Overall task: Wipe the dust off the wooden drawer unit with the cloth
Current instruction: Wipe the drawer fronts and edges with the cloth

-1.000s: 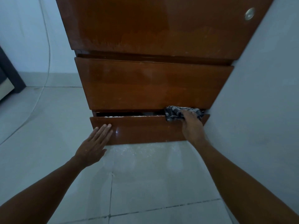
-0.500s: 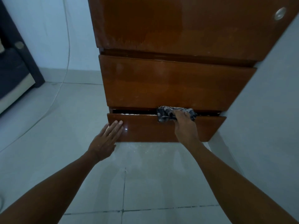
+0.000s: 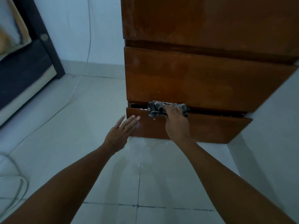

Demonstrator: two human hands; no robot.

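A: Where's the wiping got to?

B: Low in the middle of the frame. The right hand (image 3: 177,122) has its fingers curled over the cloth (image 3: 157,109), pressing it on the top edge of the bottom drawer (image 3: 202,126), which stands a little way out of the drawer unit (image 3: 202,78).

A: And the other hand?

B: The left hand (image 3: 120,133) holds nothing; its fingers are straight and its fingertips rest on the drawer's left end, likely steadying it.

A: How much is left?

B: I'd say plenty. The cloth sits left of the edge's middle, so that edge looks part done. The faces above show pale, dull patches, maybe dust, mostly at upper centre. Whether they've been wiped, I can't tell.
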